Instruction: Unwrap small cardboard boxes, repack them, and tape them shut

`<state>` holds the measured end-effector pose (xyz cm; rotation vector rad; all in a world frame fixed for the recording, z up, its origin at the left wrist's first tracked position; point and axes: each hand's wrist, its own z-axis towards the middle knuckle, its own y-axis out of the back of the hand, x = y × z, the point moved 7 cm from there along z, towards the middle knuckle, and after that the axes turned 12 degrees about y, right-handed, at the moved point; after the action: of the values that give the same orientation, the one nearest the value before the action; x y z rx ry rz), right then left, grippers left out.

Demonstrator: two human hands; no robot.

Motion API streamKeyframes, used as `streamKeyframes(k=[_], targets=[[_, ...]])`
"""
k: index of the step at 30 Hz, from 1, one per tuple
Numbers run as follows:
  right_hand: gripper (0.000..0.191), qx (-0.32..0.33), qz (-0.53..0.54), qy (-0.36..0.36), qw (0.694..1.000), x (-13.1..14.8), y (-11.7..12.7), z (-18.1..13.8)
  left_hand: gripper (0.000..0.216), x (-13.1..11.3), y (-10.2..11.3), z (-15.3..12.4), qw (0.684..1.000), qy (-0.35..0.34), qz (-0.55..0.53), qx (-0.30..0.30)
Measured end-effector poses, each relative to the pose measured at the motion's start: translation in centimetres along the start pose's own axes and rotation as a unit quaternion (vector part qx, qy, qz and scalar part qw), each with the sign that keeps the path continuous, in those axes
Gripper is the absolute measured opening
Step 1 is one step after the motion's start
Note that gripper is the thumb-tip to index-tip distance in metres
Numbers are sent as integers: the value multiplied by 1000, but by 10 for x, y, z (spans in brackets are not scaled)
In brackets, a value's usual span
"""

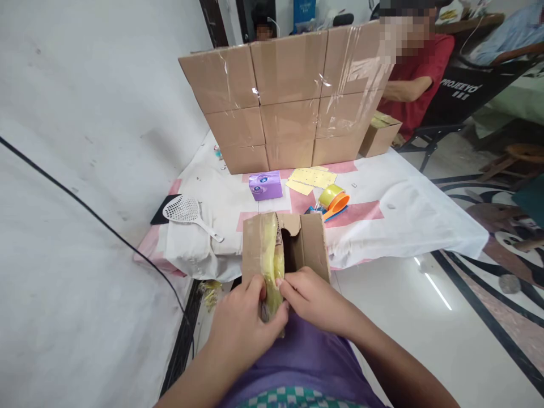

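A cardboard box stands partly open against my lap, its dark inside showing between the flaps. Yellowish packing tape runs along one flap, wrinkled and partly loose at the edge. My left hand is closed on the taped flap at its near end, thumb and fingers on either side. My right hand pinches the packing tape beside it, fingers pressed together. Both hands nearly meet at the tape's near end, and its tip is partly hidden by the fingers.
On the cloth-covered table lie a white slotted skimmer, a purple tissue pack, yellow cards, a tape roll and an orange-handled tool. A tall cardboard panel stands behind them. A person in red sits beyond.
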<state>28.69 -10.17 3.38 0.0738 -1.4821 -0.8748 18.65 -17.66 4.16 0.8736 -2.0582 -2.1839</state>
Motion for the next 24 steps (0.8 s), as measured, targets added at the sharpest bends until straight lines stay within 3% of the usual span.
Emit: streamKeyframes(k=[4, 10, 16, 20, 24], targets=[[44, 47, -73, 26, 996, 14, -4, 1, 18, 2, -4, -4, 996, -2, -21, 82], [42, 115, -188, 18, 975, 17, -10, 3, 32, -1, -7, -6, 978, -6, -142, 155], [43, 118, -176, -6, 977, 17, -5, -2, 46, -1, -13, -11, 938, 4, -277, 211], [45, 124, -170, -34, 977, 17, -2, -8, 48, 5, -14, -15, 921, 18, -326, 212], [46, 124, -169, -38, 977, 18, -5, -14, 47, 12, -13, -19, 926, 27, -324, 190]])
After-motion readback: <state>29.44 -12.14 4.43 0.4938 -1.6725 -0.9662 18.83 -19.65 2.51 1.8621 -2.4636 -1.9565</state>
